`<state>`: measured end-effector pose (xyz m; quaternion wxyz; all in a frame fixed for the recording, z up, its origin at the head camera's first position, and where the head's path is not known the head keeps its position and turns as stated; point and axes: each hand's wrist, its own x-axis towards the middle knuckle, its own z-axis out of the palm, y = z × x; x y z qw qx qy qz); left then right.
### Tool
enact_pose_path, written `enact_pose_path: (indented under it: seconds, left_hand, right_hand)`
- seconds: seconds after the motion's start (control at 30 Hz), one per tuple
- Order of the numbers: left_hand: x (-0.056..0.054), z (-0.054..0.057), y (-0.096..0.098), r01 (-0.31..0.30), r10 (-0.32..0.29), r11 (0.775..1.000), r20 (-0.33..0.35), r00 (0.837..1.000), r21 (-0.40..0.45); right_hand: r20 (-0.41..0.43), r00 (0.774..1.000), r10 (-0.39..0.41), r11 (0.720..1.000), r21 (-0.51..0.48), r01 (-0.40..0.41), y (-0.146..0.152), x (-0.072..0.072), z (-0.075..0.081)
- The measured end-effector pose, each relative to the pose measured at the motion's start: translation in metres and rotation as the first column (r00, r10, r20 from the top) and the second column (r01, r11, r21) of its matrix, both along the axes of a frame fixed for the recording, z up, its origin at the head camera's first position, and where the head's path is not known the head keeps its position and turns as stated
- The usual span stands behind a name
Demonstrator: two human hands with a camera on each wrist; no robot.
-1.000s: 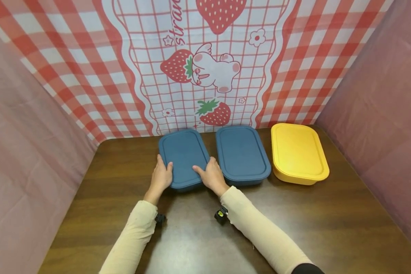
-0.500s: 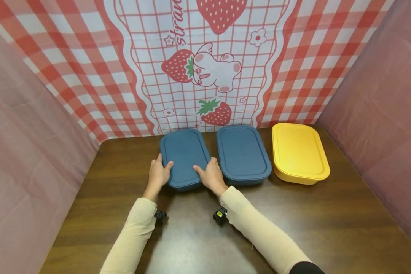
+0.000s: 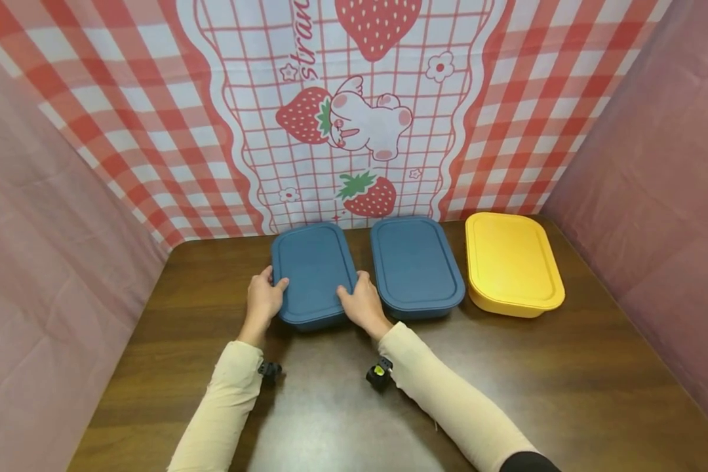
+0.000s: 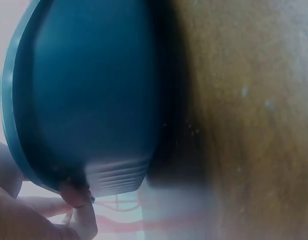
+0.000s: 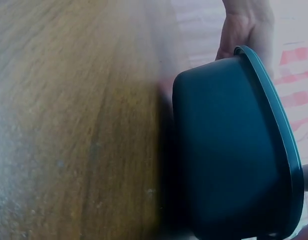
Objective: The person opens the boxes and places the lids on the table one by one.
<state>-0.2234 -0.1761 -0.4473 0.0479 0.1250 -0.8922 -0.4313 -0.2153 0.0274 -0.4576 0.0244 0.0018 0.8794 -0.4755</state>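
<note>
A dark blue lidded box (image 3: 315,272), with rounded corners, sits leftmost in a row at the back of the table. My left hand (image 3: 263,298) grips its left side near the front, the thumb at the lid's edge. On the opposite side my right hand (image 3: 362,303) holds it likewise, thumb on the rim. In the left wrist view, fingers (image 4: 81,212) curl beneath the rim beside a ribbed part of the wall. The right wrist view shows the box's front wall (image 5: 228,145), while most of the right hand is out of frame there.
Right of the held box stands a second blue lidded box (image 3: 417,262), with a narrow gap between. Farther right is a yellow lidded box (image 3: 514,259). A checked strawberry-print cloth (image 3: 200,131) hangs behind the brown wooden table (image 3: 330,419); pink cloths (image 3: 643,164) flank it.
My left hand has shifted slightly left, its thumb drawing back from the lid toward the edge. The right thumb has also moved a little outward. The boxes stay in place.
</note>
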Motion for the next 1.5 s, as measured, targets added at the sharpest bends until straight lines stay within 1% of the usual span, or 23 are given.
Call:
enact_pose_path:
  seconds: [0.2,0.37,0.53,0.63,0.73,0.87,0.97,1.1,1.37,1.5]
  left_hand:
    - [-0.001,0.005,-0.005,-0.018,0.018,0.999,-0.008,1.0,0.051]
    - [-0.004,0.008,-0.011,-0.023,0.024,0.997,-0.02,1.0,0.069]
    - [-0.003,0.011,-0.018,-0.041,0.043,0.994,-0.014,0.999,0.098]
    - [-0.002,0.013,-0.023,-0.052,0.055,0.993,-0.028,0.998,0.102]
    - [-0.001,0.016,-0.028,-0.057,0.061,0.992,-0.036,0.997,0.11]
    - [-0.001,0.019,-0.035,-0.056,0.059,0.99,-0.024,0.998,0.127]
    - [-0.002,0.021,-0.04,-0.058,0.061,0.986,-0.015,0.998,0.158]
    - [-0.003,0.023,-0.045,-0.065,0.069,0.978,-0.016,0.997,0.2]
    - [-0.002,0.023,-0.057,-0.081,0.087,0.969,-0.017,0.996,0.235]
    - [-0.002,0.022,-0.061,-0.088,0.096,0.962,-0.016,0.995,0.259]
  right_hand:
    - [-0.011,0.999,0.038,0.999,-0.02,-0.038,0.004,0.0,0.004]
    - [-0.019,0.997,0.071,0.997,-0.035,-0.071,0.005,-0.001,0.009]
    - [-0.021,0.993,0.118,0.992,-0.045,-0.118,0.003,-0.002,0.013]
    - [-0.029,0.989,0.147,0.987,-0.056,-0.149,0.001,-0.003,0.015]
    - [-0.027,0.984,0.178,0.982,-0.062,-0.179,-0.001,-0.004,0.015]
    - [-0.015,0.974,0.224,0.972,-0.069,-0.225,-0.004,-0.006,0.014]
    - [-0.012,0.967,0.254,0.963,-0.09,-0.254,-0.006,-0.008,0.014]
    - [-0.005,0.962,0.274,0.955,-0.114,-0.273,-0.01,-0.011,0.014]
    - [0.019,0.944,0.328,0.939,-0.114,-0.324,-0.018,-0.011,0.011]
    - [0.012,0.942,0.336,0.937,-0.106,-0.333,-0.023,-0.011,0.011]
